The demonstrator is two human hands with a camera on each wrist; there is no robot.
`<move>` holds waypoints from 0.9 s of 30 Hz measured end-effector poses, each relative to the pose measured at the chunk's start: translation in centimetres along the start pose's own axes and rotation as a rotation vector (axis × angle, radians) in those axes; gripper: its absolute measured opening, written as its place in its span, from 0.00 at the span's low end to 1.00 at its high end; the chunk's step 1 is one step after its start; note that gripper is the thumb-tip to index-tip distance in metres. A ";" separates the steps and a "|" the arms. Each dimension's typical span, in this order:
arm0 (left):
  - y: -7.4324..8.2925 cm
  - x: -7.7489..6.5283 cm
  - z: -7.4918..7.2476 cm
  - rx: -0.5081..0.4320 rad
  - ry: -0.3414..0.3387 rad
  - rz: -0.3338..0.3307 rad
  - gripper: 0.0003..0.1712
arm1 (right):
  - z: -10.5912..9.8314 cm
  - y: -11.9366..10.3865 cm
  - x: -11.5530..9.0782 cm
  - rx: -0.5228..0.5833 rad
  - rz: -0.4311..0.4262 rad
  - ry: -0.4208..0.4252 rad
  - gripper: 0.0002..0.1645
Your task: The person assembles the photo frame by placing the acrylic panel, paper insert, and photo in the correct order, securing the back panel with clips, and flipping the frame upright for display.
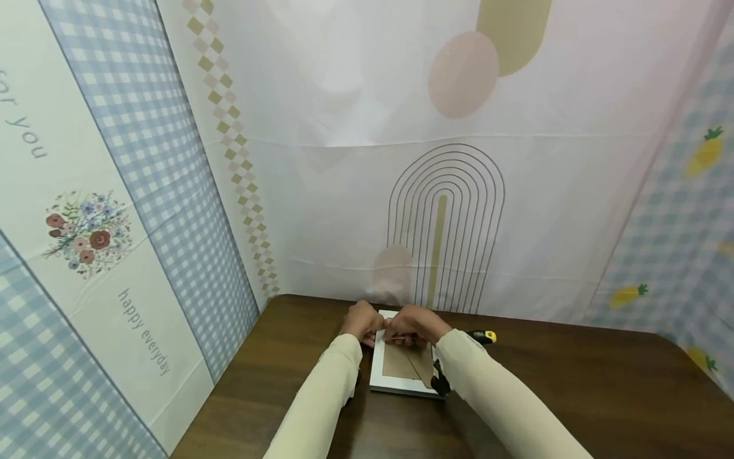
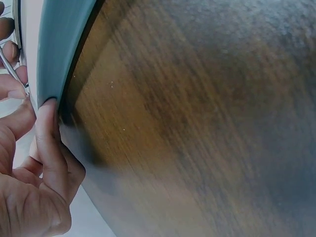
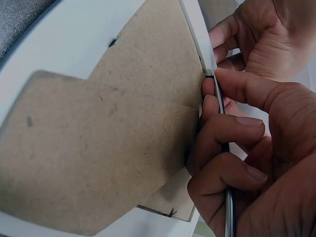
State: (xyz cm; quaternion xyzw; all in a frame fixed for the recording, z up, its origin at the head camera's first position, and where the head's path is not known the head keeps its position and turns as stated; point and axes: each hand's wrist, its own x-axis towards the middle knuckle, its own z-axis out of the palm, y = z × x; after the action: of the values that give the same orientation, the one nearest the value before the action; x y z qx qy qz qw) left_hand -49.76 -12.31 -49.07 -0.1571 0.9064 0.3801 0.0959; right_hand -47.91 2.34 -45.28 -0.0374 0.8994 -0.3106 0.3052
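Left hand (image 1: 360,320) pinching left edge of white rectangular frame (image 1: 376,370) lying on dark-brown wooden table (image 1: 602,382); right hand (image 1: 414,324) curling round slim silver metal rod (image 3: 229,212), likely prying small black tab (image 3: 209,76); next move probably calling for steady leverage

Brightly lit; glares high on the cloth (image 1: 335,70); darkens beside the frame (image 2: 64,44); seems soft-focused across the table (image 2: 212,108) from the left wrist.

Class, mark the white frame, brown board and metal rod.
White frame (image 1: 377,366), head view: left side.
Brown board (image 3: 98,153), right wrist view: broad face.
Metal rod (image 3: 229,212), right wrist view: lower shaft.
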 end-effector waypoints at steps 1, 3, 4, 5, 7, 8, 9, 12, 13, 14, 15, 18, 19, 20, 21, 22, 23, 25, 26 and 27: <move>0.0 0.0 0.0 0.000 -0.002 -0.002 0.17 | 0.0 0.0 0.0 -0.004 -0.004 0.007 0.28; 0.3 -0.4 -0.3 -0.012 -0.012 -0.010 0.15 | 0.1 0.0 0.1 -0.015 -0.011 0.019 0.28; 0.3 -0.4 -0.3 -0.014 -0.015 -0.010 0.14 | 0.1 0.0 0.2 -0.018 -0.013 0.025 0.28; 0.2 -0.1 -0.2 -0.016 -0.014 -0.003 0.13 | 0.2 -0.1 0.2 -0.016 -0.015 0.028 0.28; -0.2 0.7 0.2 -0.013 -0.015 0.003 0.12 | 0.2 -0.1 0.3 -0.022 -0.022 0.036 0.27; -0.3 0.9 0.3 -0.010 -0.015 0.004 0.11 | 0.3 -0.1 0.3 -0.021 -0.023 0.035 0.26; -0.5 1.1 0.3 -0.006 -0.015 0.008 0.10 | 0.3 -0.1 0.3 -0.020 -0.024 0.033 0.26; -0.8 1.8 0.6 0.002 -0.023 0.003 0.09 | 0.3 -0.1 0.2 -0.022 -0.023 0.010 0.25; -1.1 2.3 0.8 0.005 -0.017 0.009 0.09 | 0.3 -0.2 0.2 -0.026 -0.021 0.002 0.24; -1.2 2.4 0.9 0.005 -0.017 0.015 0.08 | 0.3 -0.2 0.2 -0.029 -0.020 -0.003 0.24; -1.2 2.4 0.9 0.004 -0.017 0.015 0.09 | 0.2 -0.3 0.2 -0.035 -0.018 -0.013 0.23; -0.9 1.5 0.6 0.008 -0.006 0.015 0.10 | 0.1 -0.4 0.2 -0.042 -0.014 -0.028 0.23; -0.8 1.3 0.6 0.012 -0.003 0.017 0.10 | 0.1 -0.4 0.2 -0.044 -0.015 -0.029 0.23; -0.5 0.6 0.3 0.013 -0.004 0.015 0.11 | 0.0 -0.4 0.1 -0.050 -0.019 -0.027 0.23; -0.2 0.1 0.1 0.014 -0.007 0.003 0.11 | 0.0 -0.3 0.1 -0.055 -0.024 -0.024 0.23; -0.4 0.7 0.3 0.017 -0.004 0.011 0.12 | 0.0 -0.3 0.1 -0.059 -0.029 -0.020 0.24; -0.6 1.0 0.4 0.019 -0.007 0.011 0.12 | 0.0 -0.2 0.1 -0.058 -0.034 -0.018 0.24; -1.2 2.6 1.1 0.018 -0.006 0.018 0.12 | 0.0 -0.1 -0.1 -0.053 -0.045 -0.010 0.25; -1.5 3.4 1.4 0.015 -0.007 0.016 0.12 | 0.0 0.0 -0.1 -0.048 -0.049 -0.008 0.25; -1.6 3.9 1.5 0.017 -0.012 0.013 0.12 | 0.0 0.1 -0.1 -0.039 -0.049 -0.007 0.26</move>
State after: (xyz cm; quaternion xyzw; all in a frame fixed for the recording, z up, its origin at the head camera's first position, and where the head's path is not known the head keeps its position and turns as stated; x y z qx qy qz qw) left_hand -52.74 -13.12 -52.32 -0.1482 0.9100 0.3740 0.1003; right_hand -47.79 2.44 -45.32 -0.0666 0.9031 -0.3003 0.2996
